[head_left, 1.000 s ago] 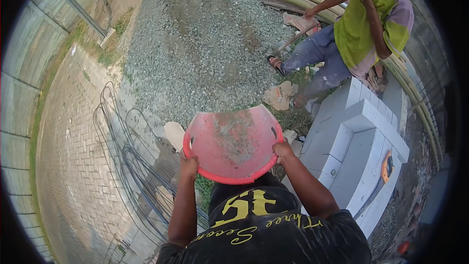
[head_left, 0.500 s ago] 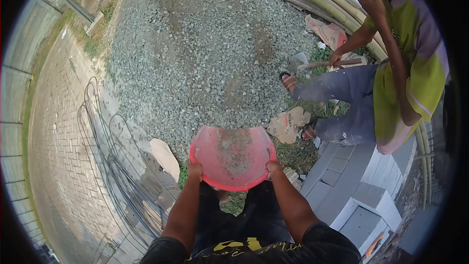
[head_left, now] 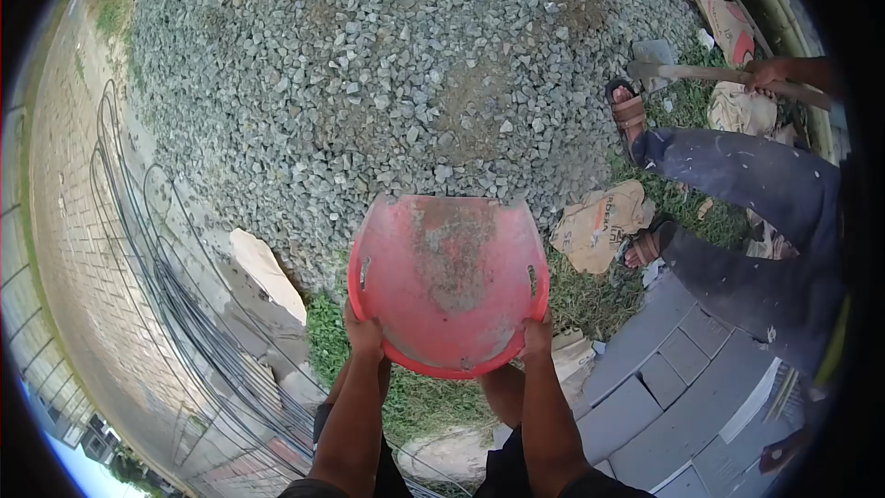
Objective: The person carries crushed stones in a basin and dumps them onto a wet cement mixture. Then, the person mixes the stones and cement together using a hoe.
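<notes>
A red plastic scoop-shaped tub (head_left: 452,286), smeared with grey dirt inside, is held in front of me with its straight edge at the foot of the gravel pile (head_left: 369,83). My left hand (head_left: 365,332) is closed on its lower left rim, below a slot handle. On the lower right rim, my right hand (head_left: 535,334) grips it the same way. The tub holds only a dusty residue. Whether its front edge touches the stones I cannot tell.
At right a co-worker's legs (head_left: 747,175) stand beside the gravel, one hand on a long-handled tool (head_left: 710,72). Torn paper bags (head_left: 601,226) lie near the feet. Grey blocks (head_left: 664,378) are at lower right, bent steel rods (head_left: 184,314) at left.
My view has tipped down and nearer the gravel. Both hands have lowered the tub toward the pile's edge. The co-worker's face and upper body have left the view.
</notes>
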`<state>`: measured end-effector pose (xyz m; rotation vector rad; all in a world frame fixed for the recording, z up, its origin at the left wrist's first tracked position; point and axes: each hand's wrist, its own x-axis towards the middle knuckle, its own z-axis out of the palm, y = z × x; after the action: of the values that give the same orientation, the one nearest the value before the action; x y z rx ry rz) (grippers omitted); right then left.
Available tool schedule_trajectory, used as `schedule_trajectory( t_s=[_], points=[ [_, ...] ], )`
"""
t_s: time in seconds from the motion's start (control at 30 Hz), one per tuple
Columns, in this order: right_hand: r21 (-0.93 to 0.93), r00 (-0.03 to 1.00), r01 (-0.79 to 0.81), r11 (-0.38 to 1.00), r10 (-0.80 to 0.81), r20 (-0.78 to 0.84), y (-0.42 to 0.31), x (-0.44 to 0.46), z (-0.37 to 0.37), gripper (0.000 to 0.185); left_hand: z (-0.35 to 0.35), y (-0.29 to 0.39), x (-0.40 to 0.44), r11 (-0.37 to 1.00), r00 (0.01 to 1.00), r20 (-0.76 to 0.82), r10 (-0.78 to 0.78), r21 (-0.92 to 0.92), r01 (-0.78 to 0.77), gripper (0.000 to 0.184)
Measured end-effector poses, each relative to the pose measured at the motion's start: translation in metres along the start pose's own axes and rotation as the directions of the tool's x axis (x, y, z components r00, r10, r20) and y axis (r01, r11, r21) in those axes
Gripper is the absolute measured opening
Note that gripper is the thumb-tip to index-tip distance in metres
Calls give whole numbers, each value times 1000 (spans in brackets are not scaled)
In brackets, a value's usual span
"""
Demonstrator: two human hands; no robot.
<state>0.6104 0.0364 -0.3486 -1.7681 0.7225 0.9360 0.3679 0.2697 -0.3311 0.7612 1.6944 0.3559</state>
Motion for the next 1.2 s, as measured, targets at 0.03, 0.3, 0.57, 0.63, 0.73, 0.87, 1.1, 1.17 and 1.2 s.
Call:
schedule_trajectory(
  t_s=[0.03,0.3,0.57,0.63,0.73,0.87,1.1,1.17,1.2],
  points=[
    [-82,998,46,996,-43,36,-5,14,4,68,7,1,5,1000,1000,-8,-8,-6,8,48],
    [-34,999,38,999,-38,-13,-76,55,50,57,54,30,35,977,999,-47,20,-210,-29,45],
    [13,998,-22,1000,23,-67,-45,63,55,55,51,33,56,991,991,-71,110,87,-104,55],
    [95,1000,-4,995,6,-21,-60,41,65,65,48,34,57,988,989,-67,130,94,-123,56],
    [49,999,20,999,-18,-35,-58,48,63,65,49,43,53,990,989,-48,137,37,-135,55],
    [44,996,78,996,-76,-42,-74,57,82,49,51,45,77,967,976,-70,206,169,-192,48],
    [43,998,58,997,-57,-22,-70,63,87,52,42,31,106,960,987,-2,158,237,-153,44],
    [71,998,55,996,-54,-14,-39,60,68,51,33,13,102,925,970,43,240,294,-242,49],
    [-80,995,77,994,-81,-49,-24,64,63,50,32,7,101,882,942,91,322,333,-334,54]
  ],
)
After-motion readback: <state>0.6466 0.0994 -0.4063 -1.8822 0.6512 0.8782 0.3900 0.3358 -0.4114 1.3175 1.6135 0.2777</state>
